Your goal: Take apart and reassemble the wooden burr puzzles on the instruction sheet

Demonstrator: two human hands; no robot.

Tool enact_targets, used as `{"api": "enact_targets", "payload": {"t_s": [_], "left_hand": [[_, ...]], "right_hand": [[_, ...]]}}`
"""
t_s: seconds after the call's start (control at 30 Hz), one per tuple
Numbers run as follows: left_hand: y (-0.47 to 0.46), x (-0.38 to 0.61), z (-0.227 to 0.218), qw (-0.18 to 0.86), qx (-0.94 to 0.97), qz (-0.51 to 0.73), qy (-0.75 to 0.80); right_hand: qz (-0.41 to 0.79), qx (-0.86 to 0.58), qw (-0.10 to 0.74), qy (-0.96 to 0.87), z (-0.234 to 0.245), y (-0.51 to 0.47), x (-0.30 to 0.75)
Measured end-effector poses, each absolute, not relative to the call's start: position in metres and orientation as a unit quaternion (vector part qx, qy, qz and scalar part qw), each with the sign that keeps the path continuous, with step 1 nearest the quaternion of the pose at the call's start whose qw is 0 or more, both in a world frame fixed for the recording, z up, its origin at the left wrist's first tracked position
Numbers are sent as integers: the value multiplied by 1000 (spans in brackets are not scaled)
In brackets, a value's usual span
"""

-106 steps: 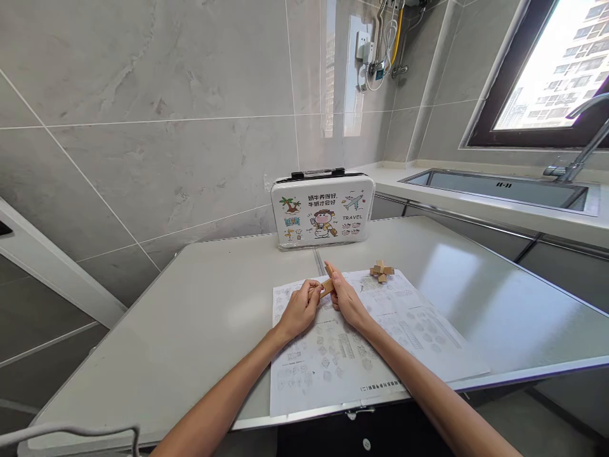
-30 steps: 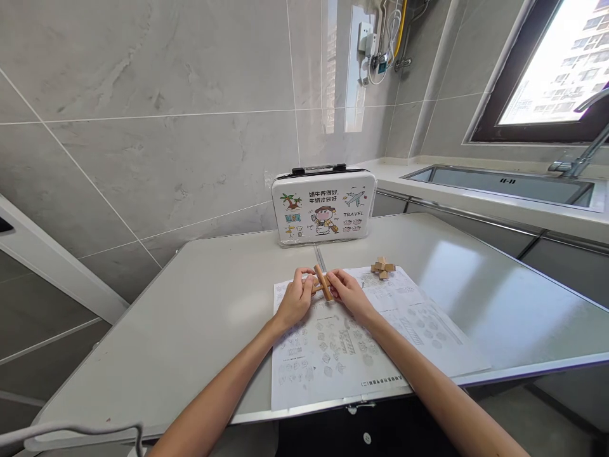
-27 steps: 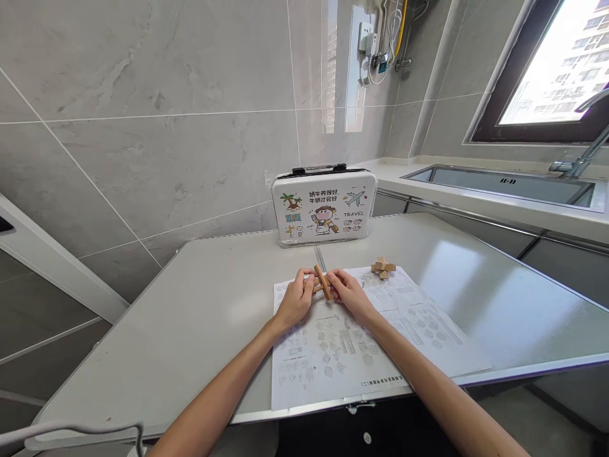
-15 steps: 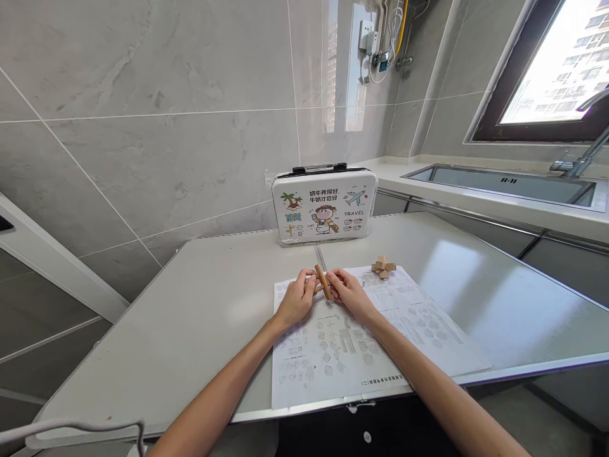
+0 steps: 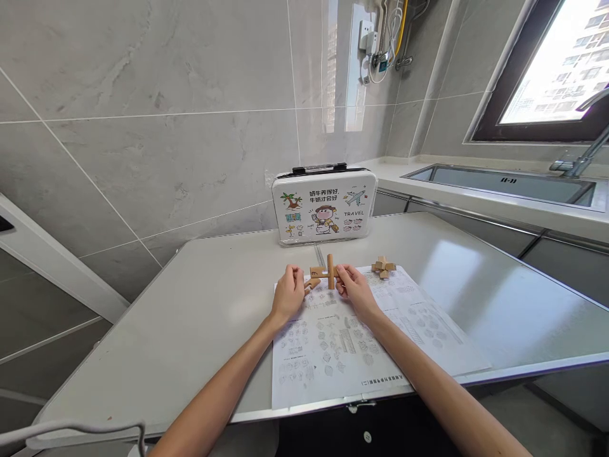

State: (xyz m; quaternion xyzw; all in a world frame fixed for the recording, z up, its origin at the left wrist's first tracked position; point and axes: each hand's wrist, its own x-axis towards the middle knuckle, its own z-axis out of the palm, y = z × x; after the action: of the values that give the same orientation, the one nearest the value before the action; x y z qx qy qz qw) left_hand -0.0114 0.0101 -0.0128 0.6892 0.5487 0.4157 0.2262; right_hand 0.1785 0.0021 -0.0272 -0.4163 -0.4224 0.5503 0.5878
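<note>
My right hand (image 5: 354, 287) pinches two crossed wooden puzzle pieces (image 5: 330, 273) at their right end. One is an upright stick; the other lies across it, with a notch and a dark mark on its left end. My left hand (image 5: 288, 293) is to the left with curled fingers, apart from the crossed pieces. At its fingertips is another notched wooden puzzle piece (image 5: 313, 284), slanting up to the right and partly hidden by the fingers. Beneath both hands lies a printed sheet (image 5: 342, 374) of small diagrams.
An assembled wooden burr puzzle (image 5: 383, 267) rests on the sheet's far right corner. A white cartoon case (image 5: 325, 209) stands at the table's back against the tiled wall. A sink (image 5: 504, 181) is set in the counter at right. A grey cable (image 5: 85, 424) crosses the near left corner.
My hands have drawn apart, the left one moving left off the crossed pieces. Those pieces have turned upright and risen slightly in my right hand. The piece by my left fingers now shows more.
</note>
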Motion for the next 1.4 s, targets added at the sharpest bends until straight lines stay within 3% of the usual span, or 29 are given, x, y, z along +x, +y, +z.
{"api": "enact_targets", "payload": {"t_s": [0.2,0.5,0.67,0.83,1.0,1.17,1.4], "left_hand": [[14,-20,-24,12,763,285,580],[12,-21,-22,-55,783,189,590],[12,-20,-17,48,771,226,594],[14,-19,-9,145,681,370,615],[10,-11,-3,357,637,498,467],[1,-5,6,513,599,486,376],[-1,-5,9,573,574,461,361]], "right_hand": [[536,-420,614,-398,-29,6,179],[523,-426,620,-401,-26,5,179],[495,-439,617,-426,-26,3,179],[442,-440,617,-479,-30,3,178],[367,-461,593,-549,-32,-2,176],[320,-463,572,-597,-31,-5,174],[269,-471,549,-636,-32,-7,173]]}}
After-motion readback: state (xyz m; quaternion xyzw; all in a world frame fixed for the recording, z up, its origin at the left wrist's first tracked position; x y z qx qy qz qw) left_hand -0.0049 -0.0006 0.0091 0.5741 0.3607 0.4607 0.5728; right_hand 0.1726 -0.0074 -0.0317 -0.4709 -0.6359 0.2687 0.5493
